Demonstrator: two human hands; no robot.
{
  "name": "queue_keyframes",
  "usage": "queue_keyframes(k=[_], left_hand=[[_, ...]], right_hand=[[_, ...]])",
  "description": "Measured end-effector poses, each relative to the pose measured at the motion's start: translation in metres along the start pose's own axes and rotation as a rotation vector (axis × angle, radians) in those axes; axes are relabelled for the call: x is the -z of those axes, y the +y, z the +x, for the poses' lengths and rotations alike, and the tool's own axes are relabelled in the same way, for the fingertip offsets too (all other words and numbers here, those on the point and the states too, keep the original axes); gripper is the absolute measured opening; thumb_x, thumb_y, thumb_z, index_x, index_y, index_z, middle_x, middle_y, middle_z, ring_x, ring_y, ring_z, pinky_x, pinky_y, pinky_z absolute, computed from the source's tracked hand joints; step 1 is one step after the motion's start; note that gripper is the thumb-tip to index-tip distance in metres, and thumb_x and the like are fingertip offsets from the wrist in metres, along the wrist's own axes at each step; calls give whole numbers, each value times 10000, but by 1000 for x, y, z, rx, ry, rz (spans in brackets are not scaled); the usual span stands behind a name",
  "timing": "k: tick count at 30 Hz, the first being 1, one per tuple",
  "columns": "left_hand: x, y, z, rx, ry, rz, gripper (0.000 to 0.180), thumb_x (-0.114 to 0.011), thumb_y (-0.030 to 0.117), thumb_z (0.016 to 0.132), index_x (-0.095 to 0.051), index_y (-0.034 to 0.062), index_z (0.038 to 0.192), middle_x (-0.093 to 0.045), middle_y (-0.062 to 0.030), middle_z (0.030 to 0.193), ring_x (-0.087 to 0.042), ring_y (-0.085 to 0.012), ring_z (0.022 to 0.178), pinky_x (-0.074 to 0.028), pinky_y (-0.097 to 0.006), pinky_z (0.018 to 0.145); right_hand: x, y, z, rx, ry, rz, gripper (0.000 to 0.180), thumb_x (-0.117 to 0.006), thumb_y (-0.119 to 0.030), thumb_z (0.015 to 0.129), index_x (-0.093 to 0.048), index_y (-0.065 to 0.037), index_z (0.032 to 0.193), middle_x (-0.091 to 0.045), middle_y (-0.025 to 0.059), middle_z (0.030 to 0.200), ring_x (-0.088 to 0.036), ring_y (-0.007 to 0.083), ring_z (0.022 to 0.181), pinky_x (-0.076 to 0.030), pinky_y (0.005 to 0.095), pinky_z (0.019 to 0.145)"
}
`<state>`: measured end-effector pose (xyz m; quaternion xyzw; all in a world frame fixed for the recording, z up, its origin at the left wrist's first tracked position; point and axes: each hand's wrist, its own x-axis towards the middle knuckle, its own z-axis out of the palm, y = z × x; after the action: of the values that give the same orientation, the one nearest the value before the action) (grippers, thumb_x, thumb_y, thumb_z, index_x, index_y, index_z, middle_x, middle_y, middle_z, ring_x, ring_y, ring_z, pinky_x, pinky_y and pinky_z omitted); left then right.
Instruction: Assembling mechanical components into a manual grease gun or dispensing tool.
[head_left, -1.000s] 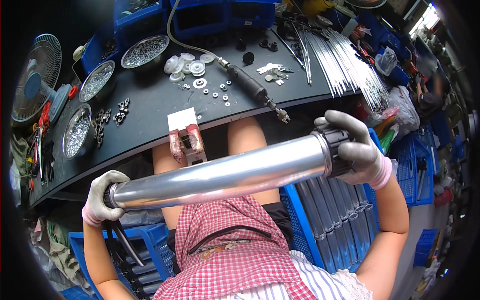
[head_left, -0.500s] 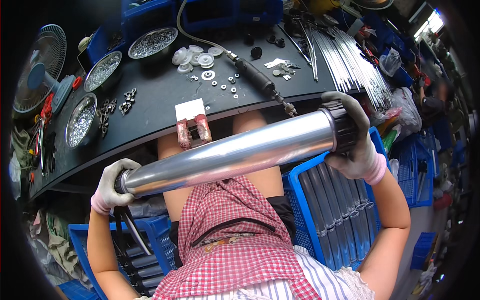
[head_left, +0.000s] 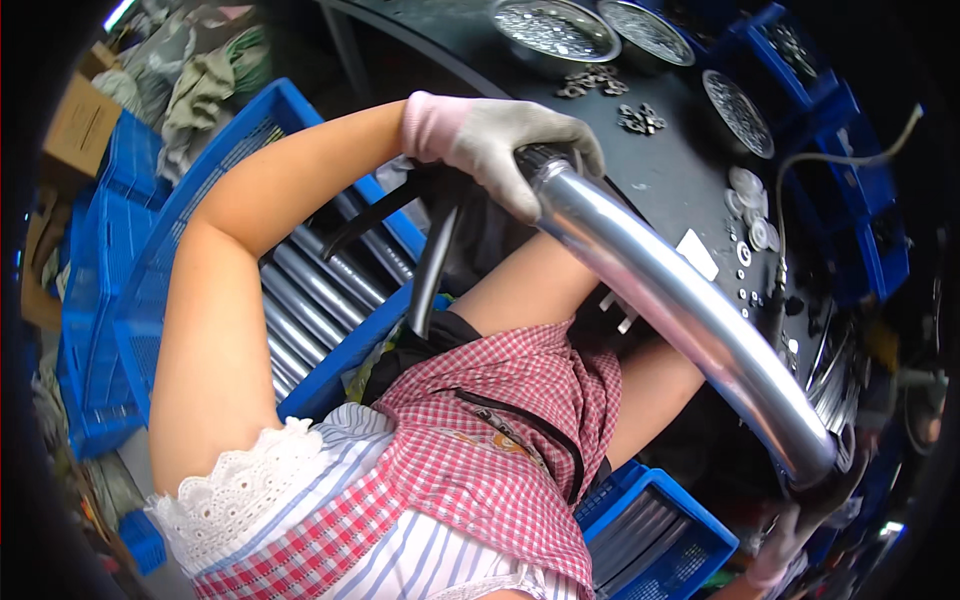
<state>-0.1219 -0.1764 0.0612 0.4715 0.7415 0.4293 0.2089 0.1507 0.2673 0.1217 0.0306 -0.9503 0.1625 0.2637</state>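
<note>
A long shiny metal tube slants across the view, from upper middle down to lower right. Around its black-fitted near-left end, my left hand is closed in a grey-white glove with a pink cuff. A black part with a metal strip hangs below that hand; how it joins the tube is hidden. My right hand, gloved too, is at the tube's black-capped lower end, dim near the picture's rim. Its fingers are partly hidden behind the cap.
On my left, a blue crate holds several metal tubes. Another blue crate of tubes stands at lower right. The dark workbench carries metal bowls of small parts, white plastic discs and a hose.
My view has swung left, so the bench now lies at upper right and the left crate shows more. The tube, still between both hands, now slopes down to the right in the picture.
</note>
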Motion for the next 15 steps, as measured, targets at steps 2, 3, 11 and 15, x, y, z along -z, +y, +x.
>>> queue_keyframes(k=[2, 3, 11, 15], left_hand=[[4, -10, -19, -63, 49, -13, 755, -795, 286, 602, -534, -37, 1233, -610, -136, 1099, -593, -218, 1043, -455, -332, 936], [9, 6, -22, -20, 49, -25, 750, -797, 282, 603, -536, -28, 1234, -611, -133, 1094, -592, -210, 1036, -458, -330, 931], [34, 38, -127, 140, 234, -92, 541, -678, 346, 860, -472, 62, 1273, -613, -67, 843, -619, -155, 658, -533, -218, 599], [26, 22, -181, 133, 460, 186, 628, -794, 265, 700, -567, 21, 1232, -648, -87, 1034, -622, -158, 956, -510, -314, 841]], right_hand=[[7, -1, 11, 66, -121, 406, 729, -546, -503, 934, -325, -26, 1439, -484, 138, 1311, -535, 254, 1151, -487, 387, 916], [9, -1, 22, 90, -157, 432, 729, -546, -503, 934, -325, -26, 1439, -484, 138, 1311, -535, 254, 1151, -487, 387, 916], [-46, -7, 105, 526, -143, 135, 855, -411, -659, 895, -243, -49, 1470, -439, 190, 1357, -511, 308, 1186, -457, 442, 969], [-80, -34, 143, 734, -29, -2, 922, -343, -737, 876, -202, -60, 1486, -416, 216, 1381, -499, 335, 1203, -442, 469, 995]])
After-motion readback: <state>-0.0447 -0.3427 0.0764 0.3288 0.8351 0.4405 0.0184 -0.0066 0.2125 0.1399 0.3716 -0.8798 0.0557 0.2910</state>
